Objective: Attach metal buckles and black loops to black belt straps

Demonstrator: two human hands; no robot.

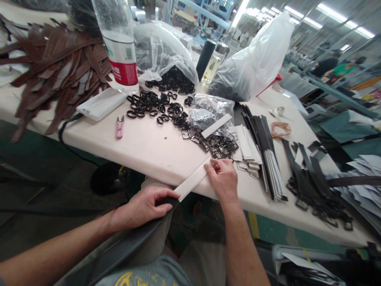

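A white strip stretches slantwise over the table's front edge between my two hands. My left hand pinches its near end, where a long black strap runs back across my lap; the exact join is hidden under the fingers. With thumb and fingertips, my right hand grips the far end of the strip. Just beyond that hand lie a heap of dark metal buckles and a stack of white strips. Another white strip rests on top of the buckles.
Black loops lie piled mid-table, near pink thread snips. A plastic bottle stands behind a white device. Brown straps heap at left. Black straps and buckled straps lie at right.
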